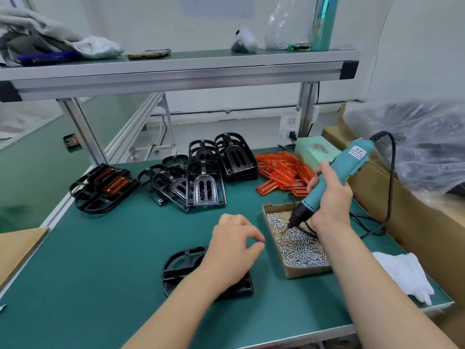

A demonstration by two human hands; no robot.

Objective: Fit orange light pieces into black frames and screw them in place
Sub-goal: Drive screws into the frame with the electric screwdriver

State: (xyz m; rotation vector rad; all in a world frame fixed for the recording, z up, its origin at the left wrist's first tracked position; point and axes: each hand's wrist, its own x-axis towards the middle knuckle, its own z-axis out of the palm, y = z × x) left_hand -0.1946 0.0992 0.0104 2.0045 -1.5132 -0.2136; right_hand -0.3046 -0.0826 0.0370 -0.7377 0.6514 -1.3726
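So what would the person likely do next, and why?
Probably lift the electric screwdriver out of the box of screws and carry it to the black frame under the left hand: its tip is in the screws, likely picking one up.

Left hand (234,250), right hand (329,197) and forearms (364,285) are bare.

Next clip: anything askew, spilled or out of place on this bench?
Nothing spilled or broken. The loose black frames in the middle lean against one another in a heap, unlike the neat stack behind them. A white glove lies at the right edge of the table. The right hand dips the screwdriver into the screw box.
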